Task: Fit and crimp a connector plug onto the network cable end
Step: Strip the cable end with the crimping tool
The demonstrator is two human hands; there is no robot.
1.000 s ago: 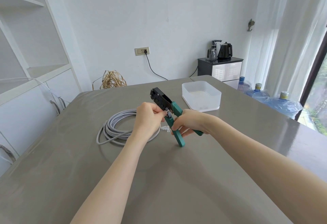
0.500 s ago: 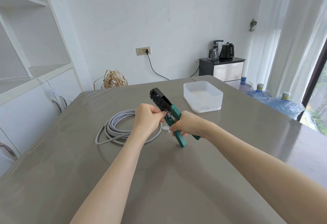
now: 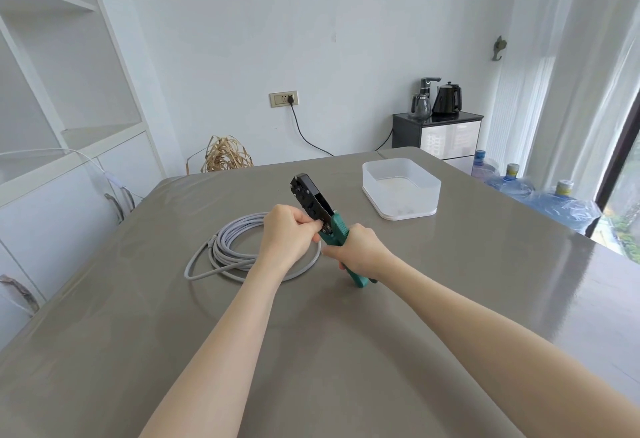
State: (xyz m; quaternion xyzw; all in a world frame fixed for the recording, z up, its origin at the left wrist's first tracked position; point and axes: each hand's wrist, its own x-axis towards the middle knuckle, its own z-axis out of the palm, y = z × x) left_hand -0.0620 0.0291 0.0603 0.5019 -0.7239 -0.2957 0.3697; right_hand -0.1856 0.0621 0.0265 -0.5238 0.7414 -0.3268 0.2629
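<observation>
A crimping tool [image 3: 313, 202] with a black head and green handles stands tilted above the grey table [image 3: 346, 351]. My right hand [image 3: 358, 250] grips both green handles, squeezed close together. My left hand [image 3: 287, 235] pinches the grey network cable's end at the tool's jaw; the plug itself is hidden behind my fingers. The rest of the grey cable [image 3: 228, 250] lies coiled on the table, left of and partly under my left hand.
A white translucent plastic box [image 3: 401, 191] sits at the back right of the table. White shelving stands to the left. Beyond the far right edge are water bottles [image 3: 550, 202] and a black cabinet with kettles.
The green handles have come together in my right hand. The clear plug seen lying on the table below the tool is out of sight now. My left hand has stayed at the jaw.
</observation>
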